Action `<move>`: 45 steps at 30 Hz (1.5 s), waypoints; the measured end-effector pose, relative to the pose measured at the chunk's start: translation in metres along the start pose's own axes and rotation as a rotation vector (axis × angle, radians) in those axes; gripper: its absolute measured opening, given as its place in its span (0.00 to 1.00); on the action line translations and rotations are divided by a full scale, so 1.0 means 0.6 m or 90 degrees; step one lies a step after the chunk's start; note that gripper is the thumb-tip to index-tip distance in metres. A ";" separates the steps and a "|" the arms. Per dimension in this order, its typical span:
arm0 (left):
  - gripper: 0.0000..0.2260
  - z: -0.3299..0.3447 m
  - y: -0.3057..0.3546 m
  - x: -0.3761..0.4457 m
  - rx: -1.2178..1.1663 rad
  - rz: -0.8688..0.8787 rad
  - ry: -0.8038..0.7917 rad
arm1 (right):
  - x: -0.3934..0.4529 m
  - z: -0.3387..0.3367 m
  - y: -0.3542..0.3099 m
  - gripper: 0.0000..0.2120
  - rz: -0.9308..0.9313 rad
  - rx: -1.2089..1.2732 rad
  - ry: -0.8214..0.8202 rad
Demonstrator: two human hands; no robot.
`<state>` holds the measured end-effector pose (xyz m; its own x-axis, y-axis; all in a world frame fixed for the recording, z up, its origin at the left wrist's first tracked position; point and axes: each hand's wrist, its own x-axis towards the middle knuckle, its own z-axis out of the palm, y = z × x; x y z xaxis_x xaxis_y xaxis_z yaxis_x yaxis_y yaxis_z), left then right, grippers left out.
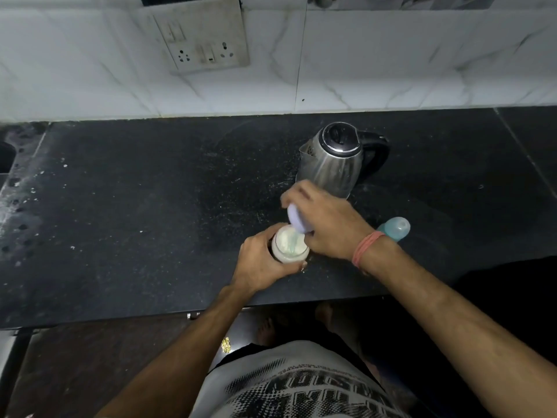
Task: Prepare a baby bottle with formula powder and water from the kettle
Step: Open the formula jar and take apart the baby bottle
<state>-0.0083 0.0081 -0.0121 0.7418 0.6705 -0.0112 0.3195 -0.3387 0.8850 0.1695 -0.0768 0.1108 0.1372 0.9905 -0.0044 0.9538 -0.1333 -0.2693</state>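
Note:
An open bottle (290, 247) with white powder inside stands on the black countertop (135, 206) near its front edge. My left hand (259, 263) grips the bottle's side. Just above its mouth, my right hand (328, 224) holds a small pale lilac container (297, 220), tilted so that white powder runs from it into the bottle. A steel kettle (331, 158) with a black lid and handle stands directly behind my right hand, lid down. A translucent blue cap-like piece (396, 227) lies to the right, partly hidden by my right wrist.
White marble tiles with a switch and socket plate (202, 40) back the counter. A dark sink opening (6, 158) shows at the far left edge. Powder specks dot the counter. The counter's front edge runs just below my left wrist.

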 end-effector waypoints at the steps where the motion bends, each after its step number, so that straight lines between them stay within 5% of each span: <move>1: 0.33 -0.002 0.002 -0.001 -0.003 0.004 0.009 | -0.005 0.004 0.013 0.34 0.067 0.044 0.034; 6: 0.37 -0.012 -0.007 -0.004 0.026 -0.015 0.059 | -0.052 0.107 0.056 0.27 0.410 0.227 0.221; 11: 0.39 -0.017 -0.015 -0.001 0.054 -0.037 0.078 | -0.080 0.212 0.061 0.18 0.397 0.230 0.225; 18: 0.36 -0.016 -0.005 -0.008 0.038 -0.055 0.083 | -0.086 0.247 0.059 0.17 0.366 0.168 0.152; 23: 0.63 -0.003 0.002 -0.006 0.058 -0.024 0.042 | -0.087 0.248 0.051 0.20 0.339 0.122 0.073; 25: 0.66 0.002 0.025 0.000 0.089 0.026 0.060 | -0.092 0.233 0.045 0.22 0.341 0.160 0.063; 27: 0.63 0.006 0.059 0.013 0.106 0.085 0.079 | -0.104 0.200 0.042 0.20 0.339 0.189 0.112; 33: 0.41 0.049 0.148 0.031 0.104 0.237 0.124 | -0.161 0.075 0.086 0.10 0.363 0.034 0.506; 37: 0.34 0.118 0.178 0.029 0.167 0.232 0.045 | -0.192 0.056 0.147 0.25 0.529 0.070 0.322; 45: 0.45 0.197 0.138 0.047 0.079 0.079 -0.127 | -0.197 0.057 0.146 0.22 0.373 0.195 0.248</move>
<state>0.1086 -0.0790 0.0056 0.8774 0.4796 -0.0091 0.2798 -0.4963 0.8218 0.2280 -0.2044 0.0550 0.7360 0.6702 0.0956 0.5871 -0.5614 -0.5832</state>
